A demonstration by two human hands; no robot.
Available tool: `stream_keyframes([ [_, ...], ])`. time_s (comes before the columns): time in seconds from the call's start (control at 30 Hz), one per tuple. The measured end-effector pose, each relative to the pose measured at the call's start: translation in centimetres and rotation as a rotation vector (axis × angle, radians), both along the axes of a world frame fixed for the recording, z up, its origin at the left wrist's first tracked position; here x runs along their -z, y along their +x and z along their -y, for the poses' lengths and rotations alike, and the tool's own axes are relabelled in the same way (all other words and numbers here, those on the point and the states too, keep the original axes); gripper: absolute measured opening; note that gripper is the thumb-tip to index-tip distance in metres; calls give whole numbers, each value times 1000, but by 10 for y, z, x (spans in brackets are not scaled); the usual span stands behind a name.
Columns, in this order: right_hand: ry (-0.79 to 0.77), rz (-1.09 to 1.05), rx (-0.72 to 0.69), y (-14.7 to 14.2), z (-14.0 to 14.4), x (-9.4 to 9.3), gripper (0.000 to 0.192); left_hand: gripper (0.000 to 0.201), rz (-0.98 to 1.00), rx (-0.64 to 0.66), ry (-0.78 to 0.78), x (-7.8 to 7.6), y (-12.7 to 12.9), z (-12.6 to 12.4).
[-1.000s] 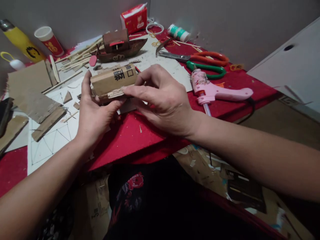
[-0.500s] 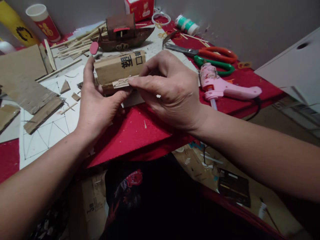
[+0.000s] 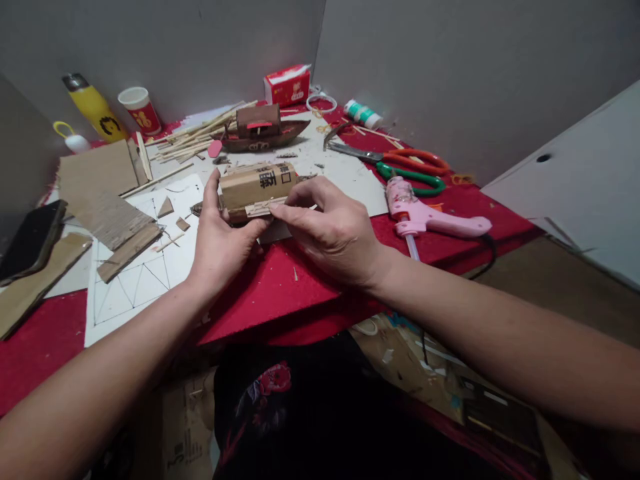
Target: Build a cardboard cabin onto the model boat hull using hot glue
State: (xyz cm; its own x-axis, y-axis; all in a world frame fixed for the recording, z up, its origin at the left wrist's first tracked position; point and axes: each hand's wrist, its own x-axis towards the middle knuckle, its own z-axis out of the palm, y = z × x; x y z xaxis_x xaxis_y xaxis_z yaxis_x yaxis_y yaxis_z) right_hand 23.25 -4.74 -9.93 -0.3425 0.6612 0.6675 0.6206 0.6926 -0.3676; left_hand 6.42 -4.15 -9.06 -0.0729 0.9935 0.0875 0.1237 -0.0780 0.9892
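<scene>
Hands: 2, left hand [image 3: 220, 243], right hand [image 3: 333, 233]; cardboard model [image 3: 257, 190]: 1; glue gun [image 3: 430, 217]: 1; scissors [image 3: 400, 163]: 1; paper cup [image 3: 140, 110]: 1; tissue pack [image 3: 287, 85]: 1; model boat [image 3: 260, 130]: 1

Premises: a hobby craft corner, walled by plain grey panels. The red-covered worktop [image 3: 280, 293] carries a glue gun [image 3: 425, 215] at 2 o'clock, scissors [image 3: 400, 163] beyond it, cardboard offcuts [image 3: 107, 200] at 10 o'clock, wooden sticks [image 3: 195, 137] and a model boat [image 3: 260, 130] at 12 o'clock.

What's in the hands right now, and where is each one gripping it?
Both hold the cardboard piece: left hand cradles its left end, thumb on the lower edge; right hand pinches the pale strip along that edge.
</scene>
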Motion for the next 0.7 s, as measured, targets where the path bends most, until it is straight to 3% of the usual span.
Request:
stream_keyframes([
  [0.33,288,87,-48,0,-4,4,26,104,59,47,5,-4,-5,3],
  [0.7,223,-207,37,11,25,-4,25,116,2,80,-62,-11,-10,15],
])
